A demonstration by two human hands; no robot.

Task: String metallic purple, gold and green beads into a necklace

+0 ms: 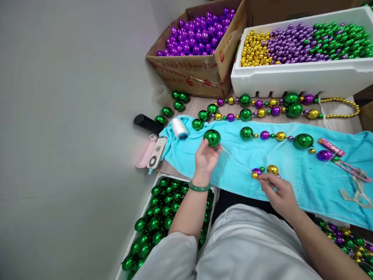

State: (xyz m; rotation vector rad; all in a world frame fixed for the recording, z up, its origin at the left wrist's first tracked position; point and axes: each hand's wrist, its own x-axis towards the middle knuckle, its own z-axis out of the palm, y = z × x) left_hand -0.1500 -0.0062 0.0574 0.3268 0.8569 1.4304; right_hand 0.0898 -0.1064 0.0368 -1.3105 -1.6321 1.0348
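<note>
My left hand (pixel 206 157) holds up a large shiny green bead (pixel 212 137) in its fingertips. From that bead a pale thread (pixel 236 158) runs down to the right. My right hand (pixel 278 192) pinches at a small gold bead (pixel 255 175) on this thread. Close by the right fingertips sit a purple bead (pixel 256 170), a small green bead (pixel 262 169) and a larger gold bead (pixel 272 169). Beyond the hands, a strung row with a big green bead (pixel 303 140) lies on the turquoise towel (pixel 230 182).
Behind are a cardboard box (pixel 186 74) of purple beads and a white foam box (pixel 291 77) of small beads. A finished-looking necklace (pixel 259 112) lies before them. Left stand a thread spool (pixel 179 128) and a pink device (pixel 145 154). Pink scissors (pixel 354 169) lie right; green beads (pixel 157 221) fill a tray.
</note>
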